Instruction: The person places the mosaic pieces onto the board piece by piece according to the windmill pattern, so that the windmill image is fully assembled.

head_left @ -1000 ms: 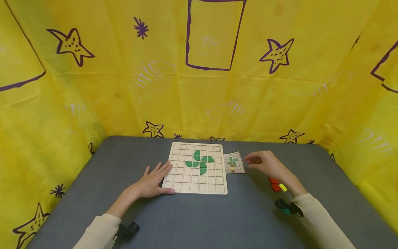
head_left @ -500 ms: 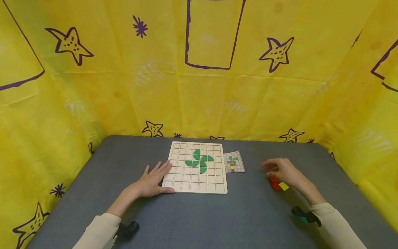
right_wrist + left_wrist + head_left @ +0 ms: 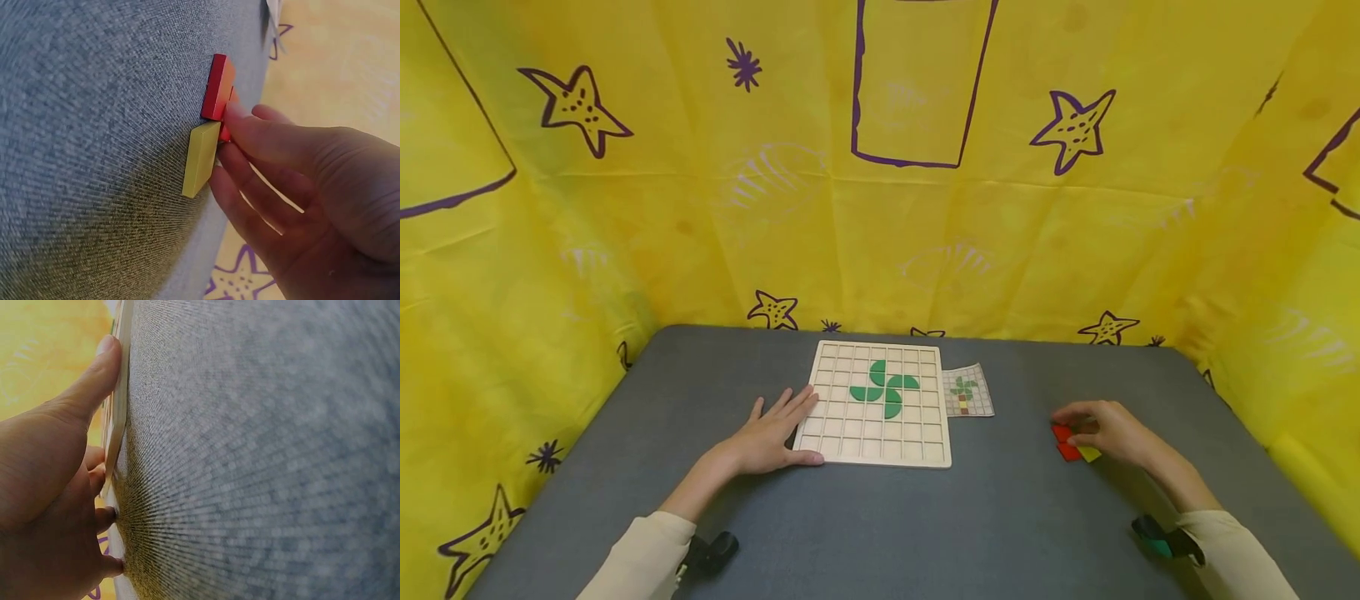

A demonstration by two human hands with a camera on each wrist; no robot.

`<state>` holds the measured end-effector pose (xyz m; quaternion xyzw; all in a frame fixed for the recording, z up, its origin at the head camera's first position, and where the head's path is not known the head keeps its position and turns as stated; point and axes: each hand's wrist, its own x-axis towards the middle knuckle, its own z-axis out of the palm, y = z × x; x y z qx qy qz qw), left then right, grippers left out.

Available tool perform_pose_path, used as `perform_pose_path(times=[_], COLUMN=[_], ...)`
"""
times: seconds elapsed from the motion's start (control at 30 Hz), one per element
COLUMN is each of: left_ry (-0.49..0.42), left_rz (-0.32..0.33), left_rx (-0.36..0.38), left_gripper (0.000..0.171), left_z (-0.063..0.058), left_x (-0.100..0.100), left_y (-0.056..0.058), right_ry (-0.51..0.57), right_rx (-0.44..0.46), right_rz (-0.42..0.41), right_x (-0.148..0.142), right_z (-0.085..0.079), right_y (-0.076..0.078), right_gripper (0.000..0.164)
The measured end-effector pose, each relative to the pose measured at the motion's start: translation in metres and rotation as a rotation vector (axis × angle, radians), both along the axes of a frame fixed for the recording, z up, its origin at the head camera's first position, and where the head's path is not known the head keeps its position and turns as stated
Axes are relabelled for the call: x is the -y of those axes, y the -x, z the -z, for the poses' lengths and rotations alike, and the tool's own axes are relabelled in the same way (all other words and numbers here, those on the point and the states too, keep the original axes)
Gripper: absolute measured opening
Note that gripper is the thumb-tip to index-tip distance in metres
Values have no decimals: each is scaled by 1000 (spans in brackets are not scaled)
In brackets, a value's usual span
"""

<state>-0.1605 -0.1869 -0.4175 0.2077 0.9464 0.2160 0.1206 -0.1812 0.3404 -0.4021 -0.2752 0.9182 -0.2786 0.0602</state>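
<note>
My left hand [image 3: 767, 440] rests on the left edge of a pale wooden grid board [image 3: 842, 452], fingers spread and thumb at the front corner. In the left wrist view, the thumb [image 3: 94, 378] lies along the board's rim. Green rounded pieces [image 3: 892, 404] form a pinwheel on the board. My right hand [image 3: 1108, 429] hovers low over the loose tiles, its fingers loosely bent. In the right wrist view, its thumb tip is right at a red tile [image 3: 219, 87]; a yellow tile [image 3: 201, 159] lies beside it. Another red tile is partly hidden behind.
A small pattern card [image 3: 976, 402] with a green pinwheel and a red and yellow column lies against the board's right side. The grey table [image 3: 880, 533] ends at a yellow curtain [image 3: 880, 250] printed with starfish. Each wrist wears a black camera [image 3: 1159, 537].
My right hand has moved right, away from the pattern card, and down to the red and yellow tiles. My left hand has stayed on the board.
</note>
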Motion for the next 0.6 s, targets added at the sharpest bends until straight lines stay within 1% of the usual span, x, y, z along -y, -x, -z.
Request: perform_pose_path(times=[0.13,0.23,0.37,0.5,0.6], left_ry=[-2,-4,-7,-6,-4], left_rz=[1,0,3,5,4], left_rx=[2,3,0,-4,-6], left_gripper=[99,99,99,99,99], left_z=[1,1,1,2,2], left_x=[-1,-1,-1,-1,-1], left_y=[1,1,2,3,3], right_ry=[-2,-6,0,15,29], right_rx=[-13,-43,-75,-68,-61], right_rz=[4,7,37,80,93], right_x=[-1,-1,-1,0,0], right_z=[3,4,4,1,-1], right_y=[0,1,0,-1,0], right_gripper=[30,29,28,26,26])
